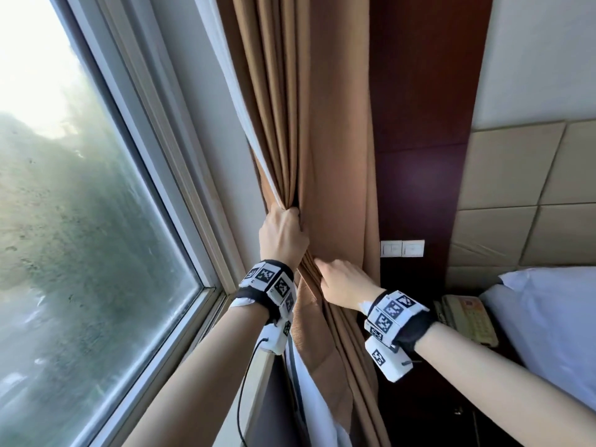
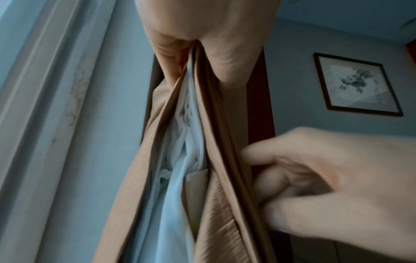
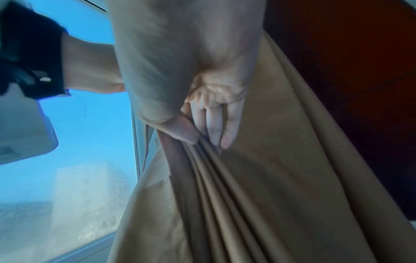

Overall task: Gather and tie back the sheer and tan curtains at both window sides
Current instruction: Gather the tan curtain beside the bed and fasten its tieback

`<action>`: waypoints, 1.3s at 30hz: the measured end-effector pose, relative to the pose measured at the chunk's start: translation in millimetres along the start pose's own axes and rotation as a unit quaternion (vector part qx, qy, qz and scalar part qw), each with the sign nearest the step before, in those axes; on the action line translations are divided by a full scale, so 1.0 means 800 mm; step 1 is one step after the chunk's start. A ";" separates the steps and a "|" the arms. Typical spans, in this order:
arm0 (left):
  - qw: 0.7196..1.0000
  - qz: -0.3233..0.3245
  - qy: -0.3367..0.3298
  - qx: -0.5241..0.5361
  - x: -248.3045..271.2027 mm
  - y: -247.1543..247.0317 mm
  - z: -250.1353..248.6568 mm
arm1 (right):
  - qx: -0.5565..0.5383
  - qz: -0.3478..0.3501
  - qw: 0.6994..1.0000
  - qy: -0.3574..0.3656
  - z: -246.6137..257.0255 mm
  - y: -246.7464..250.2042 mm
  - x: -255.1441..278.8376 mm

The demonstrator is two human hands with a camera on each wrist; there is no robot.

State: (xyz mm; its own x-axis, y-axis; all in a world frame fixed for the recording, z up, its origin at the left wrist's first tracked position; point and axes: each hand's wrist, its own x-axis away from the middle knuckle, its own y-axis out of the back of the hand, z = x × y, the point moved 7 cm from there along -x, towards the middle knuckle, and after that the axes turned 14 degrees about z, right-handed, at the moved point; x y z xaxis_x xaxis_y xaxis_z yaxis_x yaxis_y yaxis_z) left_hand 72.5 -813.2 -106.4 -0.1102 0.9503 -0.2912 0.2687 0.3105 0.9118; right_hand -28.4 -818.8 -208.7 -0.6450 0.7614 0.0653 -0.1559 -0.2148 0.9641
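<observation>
Tan curtain [image 1: 322,130] folds hang vertically at the window's right side, with your right hand [image 1: 343,283] nearest you, pinching pleats just below the left. Your left hand [image 1: 282,235] grips the bundle above it, sheer curtain [image 2: 180,151] sandwiched inside; any tie must wrap across this upright axis.

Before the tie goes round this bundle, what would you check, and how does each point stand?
1. Left hand grips the gathered tan curtain: ok.
2. Sheer curtain is tucked inside the tan folds: ok.
3. Right hand has hold of the pleats below: ok, fingers pinch them.
4. All tan fabric gathered: not ok, a wide panel hangs loose on the right.
5. Tieback within reach: cannot tell, none shows.
</observation>
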 end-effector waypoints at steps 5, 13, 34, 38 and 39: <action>1.000 -0.011 -0.009 -0.009 -0.001 0.001 0.017 | -0.151 0.041 0.987 -0.037 -0.077 -0.022 -0.020; 0.999 -0.034 -0.016 -0.019 -0.010 -0.001 0.021 | -0.345 -0.081 0.923 -0.152 -0.205 0.044 -0.085; 0.999 -0.038 0.020 -0.034 -0.034 -0.016 0.010 | -0.360 -0.158 0.908 -0.142 -0.174 0.041 -0.065; 0.999 -0.041 0.015 -0.015 -0.035 -0.016 0.014 | -0.265 -0.231 0.930 -0.104 -0.168 0.010 -0.014; 0.999 -0.040 0.010 -0.009 -0.034 -0.017 0.014 | -0.239 -0.239 0.936 -0.096 -0.163 0.004 -0.003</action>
State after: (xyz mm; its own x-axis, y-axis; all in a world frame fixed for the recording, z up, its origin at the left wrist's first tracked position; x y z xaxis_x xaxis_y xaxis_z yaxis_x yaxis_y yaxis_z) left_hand 82.5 -843.0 -113.7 -0.1488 0.9218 -0.3579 0.2411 0.3848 0.8910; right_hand -125.4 -901.2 -239.2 -0.2768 0.9262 -0.2560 -0.7390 -0.0349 0.6728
